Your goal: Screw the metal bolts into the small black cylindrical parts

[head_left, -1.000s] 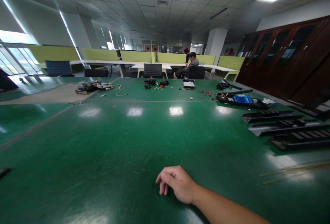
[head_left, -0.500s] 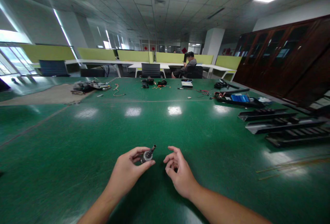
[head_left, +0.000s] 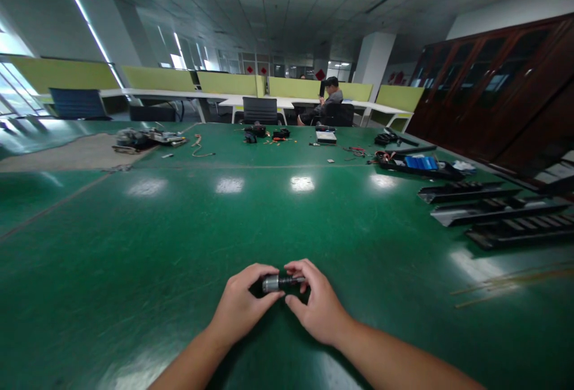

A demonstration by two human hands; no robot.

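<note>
A small metal cylinder with a dark, thinner threaded-looking shaft (head_left: 271, 284) lies sideways between my hands, low over the green table (head_left: 197, 222). My left hand (head_left: 244, 300) is closed round its thick silver end, fingers behind and thumb in front. At the thin end on the right is my right hand (head_left: 316, 303), its fingers curved round the tip and its thumb apart below. Whether the right fingertips touch the shaft is hard to tell.
Black metal rails (head_left: 497, 212) lie at the right, with thin yellowish rods (head_left: 511, 285) nearer. Behind them is a black tray with blue packs (head_left: 420, 163). Parts and cables line the far side. A person (head_left: 332, 94) sits beyond the table.
The metal piece has turned from pointing up and away to lying sideways, its thin end to the right. My left hand has moved right, and my hands are closer together. The view has shifted slightly.
</note>
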